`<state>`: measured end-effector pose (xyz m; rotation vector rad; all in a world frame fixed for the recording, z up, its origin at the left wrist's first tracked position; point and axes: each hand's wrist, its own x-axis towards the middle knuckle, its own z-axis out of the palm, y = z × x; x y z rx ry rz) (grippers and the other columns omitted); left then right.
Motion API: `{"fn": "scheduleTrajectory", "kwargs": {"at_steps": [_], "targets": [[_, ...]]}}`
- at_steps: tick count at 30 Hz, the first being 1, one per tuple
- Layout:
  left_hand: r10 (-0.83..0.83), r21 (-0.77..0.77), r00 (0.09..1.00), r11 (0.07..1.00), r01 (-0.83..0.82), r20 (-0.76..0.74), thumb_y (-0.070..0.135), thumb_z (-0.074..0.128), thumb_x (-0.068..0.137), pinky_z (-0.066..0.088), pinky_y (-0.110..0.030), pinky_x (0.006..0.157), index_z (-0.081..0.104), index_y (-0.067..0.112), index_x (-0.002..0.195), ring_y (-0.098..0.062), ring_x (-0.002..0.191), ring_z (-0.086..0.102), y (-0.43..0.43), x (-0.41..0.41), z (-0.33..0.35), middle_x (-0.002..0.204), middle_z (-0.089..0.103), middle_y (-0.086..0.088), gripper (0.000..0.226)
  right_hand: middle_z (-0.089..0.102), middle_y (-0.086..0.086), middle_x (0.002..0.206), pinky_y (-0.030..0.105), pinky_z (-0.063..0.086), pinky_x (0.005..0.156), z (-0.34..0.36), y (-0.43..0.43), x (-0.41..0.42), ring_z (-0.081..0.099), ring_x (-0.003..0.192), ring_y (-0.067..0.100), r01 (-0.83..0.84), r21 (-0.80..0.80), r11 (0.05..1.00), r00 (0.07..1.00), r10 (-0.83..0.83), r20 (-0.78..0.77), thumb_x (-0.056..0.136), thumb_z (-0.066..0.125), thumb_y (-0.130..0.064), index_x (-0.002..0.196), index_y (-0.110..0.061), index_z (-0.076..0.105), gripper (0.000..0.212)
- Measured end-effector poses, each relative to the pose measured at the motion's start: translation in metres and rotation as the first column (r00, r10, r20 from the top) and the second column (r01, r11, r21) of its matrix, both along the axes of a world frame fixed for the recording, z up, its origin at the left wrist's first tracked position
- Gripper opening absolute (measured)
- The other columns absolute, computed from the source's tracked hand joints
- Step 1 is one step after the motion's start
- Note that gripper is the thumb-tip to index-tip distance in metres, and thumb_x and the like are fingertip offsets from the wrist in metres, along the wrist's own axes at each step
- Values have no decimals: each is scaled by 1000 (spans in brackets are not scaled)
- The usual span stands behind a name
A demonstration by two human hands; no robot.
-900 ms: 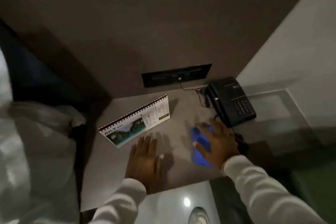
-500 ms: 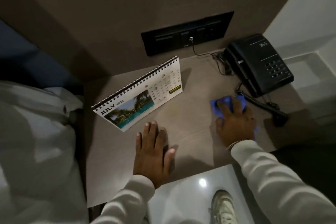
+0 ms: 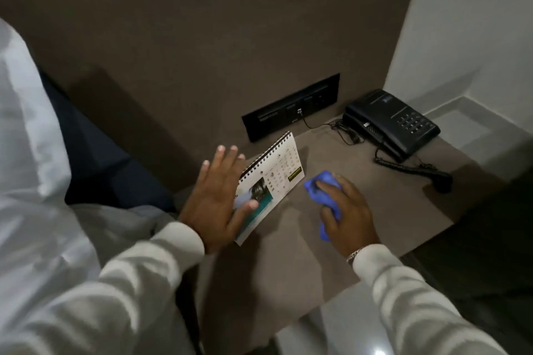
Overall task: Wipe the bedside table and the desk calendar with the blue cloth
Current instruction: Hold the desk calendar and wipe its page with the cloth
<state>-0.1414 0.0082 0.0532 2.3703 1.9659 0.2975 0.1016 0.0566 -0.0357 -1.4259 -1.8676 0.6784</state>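
A white spiral-bound desk calendar [image 3: 281, 170] stands on the brown bedside table [image 3: 383, 210], left of centre. My left hand [image 3: 216, 202] is raised in front of the calendar's left half, fingers spread, thumb over its picture; I cannot tell whether it touches. My right hand [image 3: 346, 213] presses the crumpled blue cloth [image 3: 323, 190] flat on the tabletop just right of the calendar. Part of the cloth is hidden under my palm.
A black telephone [image 3: 392, 124] with its coiled cord [image 3: 409, 167] sits at the table's back right corner. A black socket panel [image 3: 291, 106] is on the wall behind. White bedding [image 3: 43, 181] lies to the left; pale floor [image 3: 331, 326] shows below the front edge.
My left hand lifted off the tabletop and moved up to the calendar's left side. My right hand slid the blue cloth leftward, away from the telephone and close to the calendar.
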Motion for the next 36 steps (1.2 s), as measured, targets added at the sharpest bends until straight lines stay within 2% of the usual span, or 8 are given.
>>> {"fn": "scheduleTrajectory", "kwargs": {"at_steps": [4, 11, 16, 18, 24, 28, 32, 36], "targets": [[-142, -162, 985, 979, 124, -103, 63, 32, 87, 6, -46, 123, -6, 12, 153, -18, 149, -15, 28, -32, -21, 163, -8, -4, 91, 37, 6, 150, 32, 33, 111, -18, -21, -33, 39, 134, 22, 12, 46, 999, 988, -5, -154, 84, 54, -6, 126, -27, 57, 47], [-291, -100, 955, 953, 285, -58, 63, 41, 84, 15, -43, 122, -2, 16, 153, -14, 151, -5, 39, -45, -34, 163, 1, 2, 94, 24, -7, 156, 1, 16, 105, -51, -19, -97, 15, 136, -11, 40, 156, 987, 951, 10, -308, 89, 51, -16, 132, -50, 39, 56], [-312, -165, 949, 935, 315, 45, 63, 45, 83, 14, -40, 122, -5, 15, 153, -8, 150, -8, 41, -46, -34, 164, -3, 3, 98, 14, -1, 158, 21, 16, 117, -62, -2, -130, 12, 146, 13, 57, 310, 949, 948, 46, -316, 92, 51, -17, 143, -41, 26, 62], [-334, -177, 941, 924, 338, 53, 64, 43, 83, 14, -39, 122, -9, 19, 151, -7, 150, -9, 42, -47, -33, 163, -5, 4, 98, 11, 2, 159, 26, 15, 118, -64, 9, -136, 9, 146, 14, 52, 346, 937, 957, 52, -284, 91, 55, -16, 144, -42, 21, 68], [-329, -205, 942, 919, 336, 65, 69, 40, 82, 18, -47, 121, -10, 19, 152, -8, 150, -10, 43, -45, -31, 164, -7, 3, 100, 6, -1, 162, 38, 26, 118, -80, -5, -153, 3, 148, 12, 167, 127, 978, 900, -98, -424, 94, 47, -24, 144, -40, 22, 59], [-332, -207, 941, 918, 338, 64, 74, 37, 80, 17, -47, 121, -11, 23, 151, -9, 150, -9, 42, -43, -30, 164, -7, 3, 100, 2, -2, 162, 36, 21, 117, -79, -17, -167, 1, 149, 14, 146, 160, 976, 876, -52, -480, 92, 52, -17, 143, -47, 16, 69], [-362, -198, 932, 912, 360, 30, 73, 42, 79, 14, -44, 122, -8, 17, 153, -10, 150, -9, 44, -46, -31, 164, -8, 6, 106, 12, 5, 160, 41, 26, 118, -64, 11, -161, 10, 149, 21, 198, 245, 949, 847, -40, -530, 91, 58, -9, 143, -37, 24, 68], [-358, -193, 933, 915, 355, 20, 75, 41, 77, 12, -43, 120, -11, 21, 153, -9, 150, -9, 45, -46, -31, 163, -11, 11, 106, 17, 8, 160, 45, 36, 113, -65, 24, -151, 16, 145, 13, 309, 62, 949, 771, -212, -601, 94, 53, -15, 141, -30, 36, 52]]}}
